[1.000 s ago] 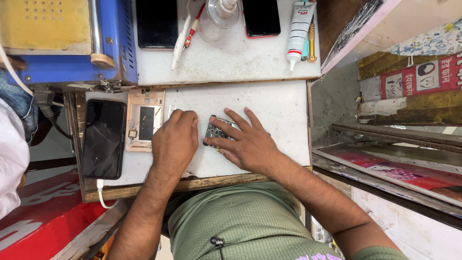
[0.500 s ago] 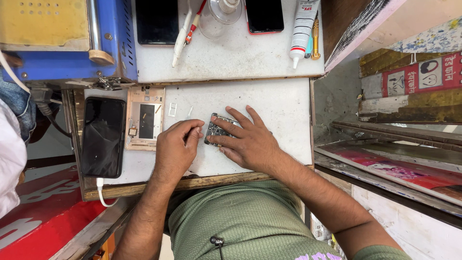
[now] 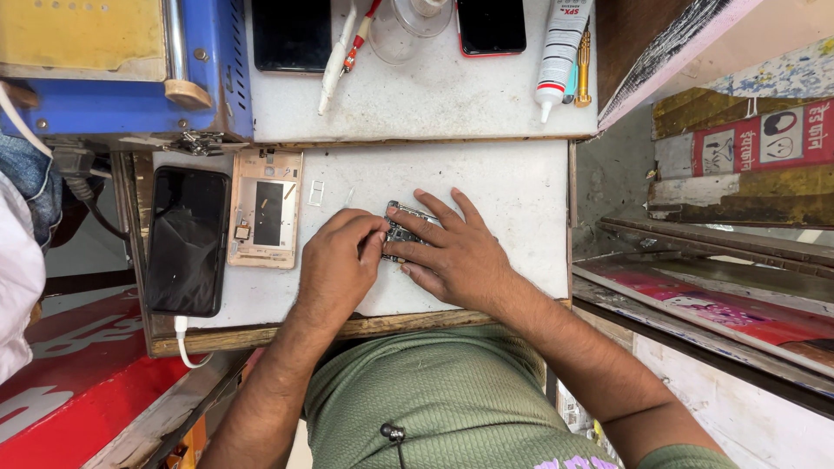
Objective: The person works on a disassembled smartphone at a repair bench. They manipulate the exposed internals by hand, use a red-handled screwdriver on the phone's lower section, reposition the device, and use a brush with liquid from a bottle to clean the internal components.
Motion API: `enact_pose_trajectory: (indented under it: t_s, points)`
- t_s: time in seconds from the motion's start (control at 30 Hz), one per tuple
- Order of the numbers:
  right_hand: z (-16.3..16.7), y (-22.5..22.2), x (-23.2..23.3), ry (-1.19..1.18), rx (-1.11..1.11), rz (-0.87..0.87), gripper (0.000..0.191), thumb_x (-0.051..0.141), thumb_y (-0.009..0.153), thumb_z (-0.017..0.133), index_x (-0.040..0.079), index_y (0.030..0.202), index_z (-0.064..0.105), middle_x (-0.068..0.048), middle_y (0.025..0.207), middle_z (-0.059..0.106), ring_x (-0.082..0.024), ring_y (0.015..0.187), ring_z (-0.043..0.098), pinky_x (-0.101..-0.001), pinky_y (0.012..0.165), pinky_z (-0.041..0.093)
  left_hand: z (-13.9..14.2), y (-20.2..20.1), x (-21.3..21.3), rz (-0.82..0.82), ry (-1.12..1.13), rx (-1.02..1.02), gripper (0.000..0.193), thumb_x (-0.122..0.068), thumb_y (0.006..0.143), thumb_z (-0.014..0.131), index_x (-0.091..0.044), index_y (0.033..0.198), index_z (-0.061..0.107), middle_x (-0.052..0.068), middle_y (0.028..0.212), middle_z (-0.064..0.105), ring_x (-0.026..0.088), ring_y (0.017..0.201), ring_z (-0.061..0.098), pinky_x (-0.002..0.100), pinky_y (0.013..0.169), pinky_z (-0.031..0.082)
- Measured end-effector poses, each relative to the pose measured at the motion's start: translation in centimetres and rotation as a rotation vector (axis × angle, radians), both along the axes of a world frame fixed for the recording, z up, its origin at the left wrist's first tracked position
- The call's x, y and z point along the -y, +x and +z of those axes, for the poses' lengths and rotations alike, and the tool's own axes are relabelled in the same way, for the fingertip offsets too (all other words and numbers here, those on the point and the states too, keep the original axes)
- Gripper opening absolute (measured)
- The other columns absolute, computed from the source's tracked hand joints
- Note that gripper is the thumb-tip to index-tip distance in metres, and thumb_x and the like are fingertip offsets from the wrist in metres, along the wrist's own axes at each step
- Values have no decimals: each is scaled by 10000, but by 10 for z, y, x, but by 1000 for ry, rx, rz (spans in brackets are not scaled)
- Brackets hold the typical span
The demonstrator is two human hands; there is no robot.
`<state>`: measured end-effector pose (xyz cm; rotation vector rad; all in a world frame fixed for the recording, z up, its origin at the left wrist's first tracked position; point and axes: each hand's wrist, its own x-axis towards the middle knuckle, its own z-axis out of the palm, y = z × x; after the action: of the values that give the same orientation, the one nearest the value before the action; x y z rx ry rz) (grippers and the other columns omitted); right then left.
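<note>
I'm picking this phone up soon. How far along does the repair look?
Done: the gold back shell lies stripped and set aside. In hand: both hands, left hand and right hand, pinch the small circuit board on the white work surface. Left: board and shell are not yet rejoined.

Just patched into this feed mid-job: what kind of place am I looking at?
Most likely a small phone repair bench: both hands work on a bare circuit board, beside an opened gold phone shell, a black phone and a glue tube.
</note>
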<state>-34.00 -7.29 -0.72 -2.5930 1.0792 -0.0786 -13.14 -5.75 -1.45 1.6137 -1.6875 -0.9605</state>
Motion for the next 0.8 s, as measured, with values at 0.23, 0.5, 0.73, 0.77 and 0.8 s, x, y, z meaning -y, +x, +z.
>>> enact_pose_trajectory:
  t_s: [0.23,0.5,0.73,0.77,0.8]
  points:
    - [-2,-9,3,-3,17,-11,389,401,911,726,326,1290,680,20,1574,467,-312,1498,344,-660,1225,213,-2,-14,4,84,164,-33,142,-100,917,713,-75,1047,764,72,982,757,171,779,749,315,694,612]
    - [-3,-8,1,-1,30,-8,407,376,909,731,339,1311,679,8,1575,465,-320,1491,340,-665,1217,207,-3,-11,11,117,310,-22,141,-152,906,733,-102,1029,779,80,840,785,181,714,770,320,651,606]
    - [-2,-15,-1,24,45,-19,433,366,876,754,347,1303,682,31,1581,463,-308,1500,344,-654,1227,207,-5,-13,1,85,131,24,148,-143,929,728,-76,1053,775,123,902,776,251,766,766,359,671,599]
    - [-2,-16,-1,20,46,-18,437,365,875,753,351,1306,682,30,1581,463,-310,1498,344,-653,1226,207,-6,-13,1,86,123,27,149,-138,940,721,-76,1065,774,128,905,775,259,770,764,362,675,599]
    - [-3,-15,-1,16,47,-16,440,365,874,753,355,1309,682,28,1580,463,-312,1497,343,-652,1226,207,-6,-12,1,78,117,24,146,-133,938,721,-76,1061,774,128,906,775,261,774,765,364,676,599]
